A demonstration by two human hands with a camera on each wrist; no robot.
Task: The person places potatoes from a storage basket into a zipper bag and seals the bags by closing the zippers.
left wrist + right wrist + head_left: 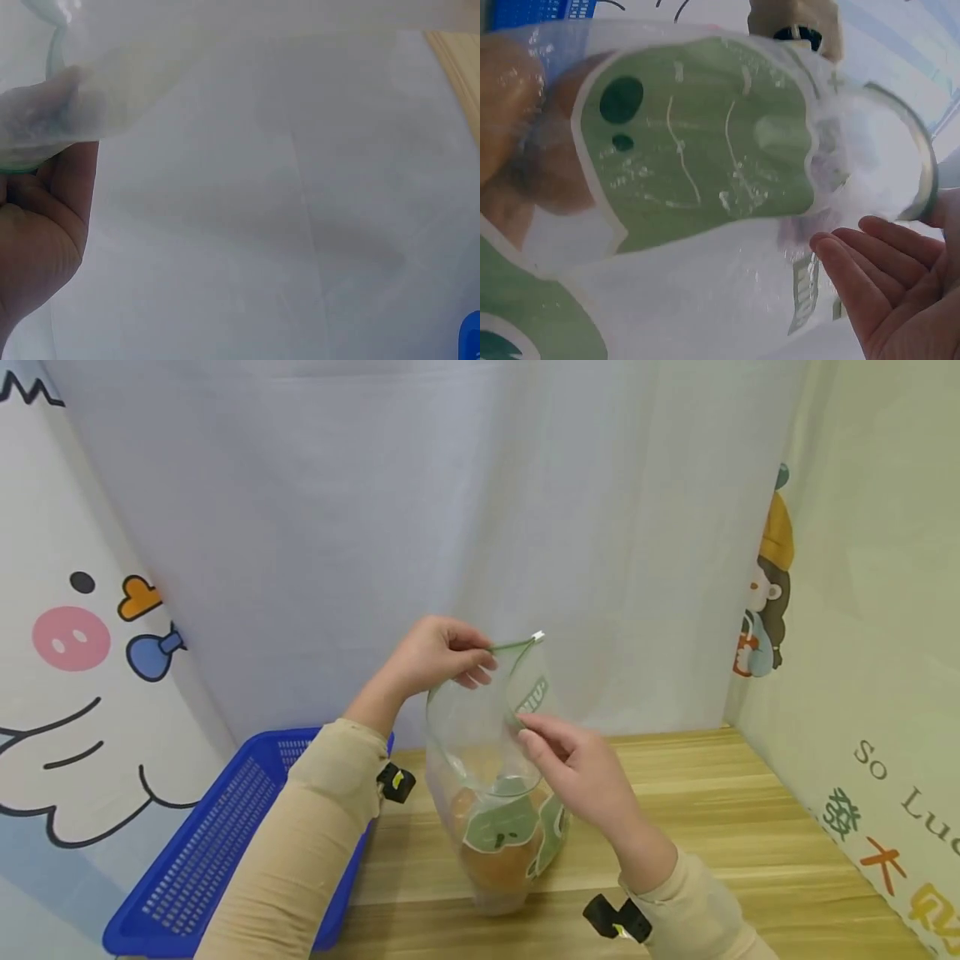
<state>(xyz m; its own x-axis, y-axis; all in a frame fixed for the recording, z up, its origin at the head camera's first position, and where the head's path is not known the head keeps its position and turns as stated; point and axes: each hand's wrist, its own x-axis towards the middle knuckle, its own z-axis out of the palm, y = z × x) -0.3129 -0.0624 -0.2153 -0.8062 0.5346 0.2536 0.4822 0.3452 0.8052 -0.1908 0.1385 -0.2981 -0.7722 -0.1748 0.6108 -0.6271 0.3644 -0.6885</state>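
A clear zip bag (468, 752) with green printed patches stands upright on the table, its mouth open. Brown rounded items (498, 860) sit in its lower part; their kind is blurred by the plastic. My left hand (442, 656) pinches the green-edged rim at the back left. On the right side of the rim, my right hand (581, 768) pinches the edge between thumb and forefinger. A white slider (537, 636) sits at the rim's far corner. The right wrist view shows the bag's printed side (705, 135) close up, with the other fingers (855, 277) loosely extended.
A blue perforated basket (225, 827) stands at the left, partly behind my left forearm. The wooden table (675, 827) meets a pale curtain (600, 527) at the back and a printed panel (862, 652) on the right.
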